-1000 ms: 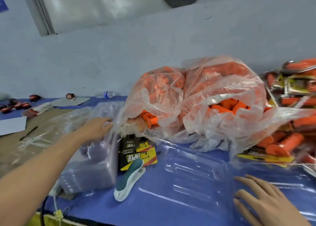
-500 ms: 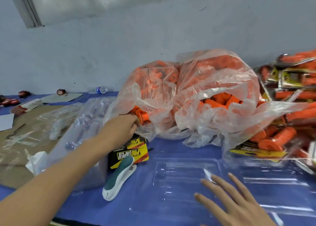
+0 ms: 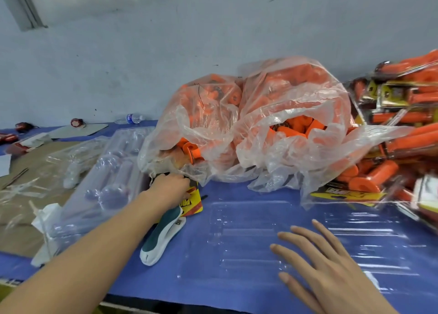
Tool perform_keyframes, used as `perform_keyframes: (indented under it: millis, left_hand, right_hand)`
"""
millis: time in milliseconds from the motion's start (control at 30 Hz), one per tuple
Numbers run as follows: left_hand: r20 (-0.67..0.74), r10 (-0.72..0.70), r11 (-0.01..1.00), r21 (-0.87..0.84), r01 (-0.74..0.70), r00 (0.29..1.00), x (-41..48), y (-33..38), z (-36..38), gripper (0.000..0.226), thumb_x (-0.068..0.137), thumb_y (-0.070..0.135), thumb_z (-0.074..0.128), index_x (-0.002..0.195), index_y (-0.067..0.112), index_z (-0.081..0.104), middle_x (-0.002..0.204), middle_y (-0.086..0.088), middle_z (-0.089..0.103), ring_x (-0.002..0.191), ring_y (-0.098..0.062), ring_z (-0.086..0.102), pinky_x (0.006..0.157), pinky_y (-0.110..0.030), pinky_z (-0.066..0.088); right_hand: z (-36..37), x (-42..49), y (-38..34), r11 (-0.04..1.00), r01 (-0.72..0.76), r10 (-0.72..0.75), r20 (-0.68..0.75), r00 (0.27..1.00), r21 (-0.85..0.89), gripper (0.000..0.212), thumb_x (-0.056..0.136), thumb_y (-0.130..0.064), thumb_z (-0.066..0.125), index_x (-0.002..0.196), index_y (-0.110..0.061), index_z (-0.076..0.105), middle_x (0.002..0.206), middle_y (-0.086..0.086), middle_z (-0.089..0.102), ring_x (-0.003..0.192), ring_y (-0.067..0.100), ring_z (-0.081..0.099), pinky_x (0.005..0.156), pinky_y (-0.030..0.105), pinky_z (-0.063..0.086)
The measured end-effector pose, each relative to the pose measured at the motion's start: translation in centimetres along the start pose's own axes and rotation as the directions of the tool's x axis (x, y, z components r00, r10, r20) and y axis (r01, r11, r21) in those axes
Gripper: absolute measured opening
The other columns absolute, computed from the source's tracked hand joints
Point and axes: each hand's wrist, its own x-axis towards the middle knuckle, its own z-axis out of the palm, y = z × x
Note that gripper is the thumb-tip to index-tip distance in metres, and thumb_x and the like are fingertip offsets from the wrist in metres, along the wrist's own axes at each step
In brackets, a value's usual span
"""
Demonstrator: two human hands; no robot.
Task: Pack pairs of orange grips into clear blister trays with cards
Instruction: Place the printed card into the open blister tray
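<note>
Hands first, as the head camera shows them. The left hand (image 3: 169, 186) reaches out to the yellow-and-black cards (image 3: 196, 201) at the foot of the big plastic bag (image 3: 272, 105). Its fingers bend down over the top card, and I cannot tell whether they pinch it or only touch it. The right hand (image 3: 331, 273) lies flat with its fingers spread on the clear blister tray (image 3: 246, 237), which sits open and unfilled on the blue cloth (image 3: 213, 297) near the person. The orange grips (image 3: 298, 128) are all in the bag, with one flanged end (image 3: 192, 150) poking out just above the left hand.

I judge the step to be fetching one card. It would go best if the thumb peeled only the top card and slid it towards the tray, clear of the loose bag film draped over the far edge. A green-and-white stapler (image 3: 161, 240) lies against the cards' near edge, so lifting the card slightly first should avoid snagging. The flat right hand keeps the light tray from skating. Spare trays (image 3: 104, 190) are stacked to the left and finished packs (image 3: 403, 114) are piled to the right.
</note>
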Motion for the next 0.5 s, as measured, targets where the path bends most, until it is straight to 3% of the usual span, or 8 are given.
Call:
perform_keyframes:
  millis: [133, 233, 367, 500]
  left_hand:
    - [-0.11, 0.01, 0.988, 0.153, 0.007, 0.994, 0.0, -0.3, -0.1, 0.019, 0.097, 0.019, 0.046, 0.1, 0.016, 0.064, 0.106, -0.003, 0.067, 0.093, -0.025, 0.066, 0.064, -0.031, 0.041]
    - [-0.17, -0.021, 0.996, 0.086, 0.036, 0.985, -0.1, -1.0, -0.6, 0.018, 0.096, 0.014, 0.047, 0.096, 0.016, 0.065, 0.1, -0.003, 0.068, 0.088, -0.025, 0.066, 0.06, -0.031, 0.045]
    - [-0.228, -0.02, 1.0, -0.003, 0.02, 0.973, -0.6, -0.9, -0.9, 0.017, 0.098, 0.024, 0.052, 0.103, 0.014, 0.065, 0.105, -0.004, 0.068, 0.093, -0.025, 0.066, 0.062, -0.032, 0.045]
    - [-0.165, -0.017, 0.994, -0.11, -0.002, 0.986, -1.0, -0.6, -0.5, 0.021, 0.095, 0.038, 0.058, 0.101, 0.018, 0.063, 0.109, 0.0, 0.066, 0.101, -0.021, 0.061, 0.074, -0.032, 0.051]
  right_hand:
    - [-0.1, 0.0, 0.5, 0.998, -0.063, 0.063, -0.033, 0.997, 0.014, 0.054, 0.103, -0.046, 0.029, 0.1, -0.022, 0.078, 0.11, 0.001, 0.072, 0.106, 0.023, 0.068, 0.1, 0.047, 0.038]
    - [-0.1, -0.1, 0.4, 0.997, -0.075, 0.076, -0.049, 0.996, 0.026, 0.054, 0.103, -0.046, 0.029, 0.101, -0.022, 0.078, 0.111, 0.001, 0.072, 0.11, 0.022, 0.063, 0.1, 0.047, 0.038]
    - [-0.2, 0.0, 0.2, 0.997, -0.07, 0.072, -0.066, 0.995, 0.032, 0.054, 0.104, -0.044, 0.029, 0.1, -0.022, 0.078, 0.11, 0.001, 0.072, 0.105, 0.023, 0.069, 0.099, 0.047, 0.038]
    - [0.0, -0.1, 0.2, 0.995, -0.088, 0.091, -0.07, 0.993, 0.048, 0.054, 0.104, -0.045, 0.028, 0.101, -0.023, 0.077, 0.112, 0.0, 0.071, 0.111, 0.02, 0.06, 0.103, 0.047, 0.037]
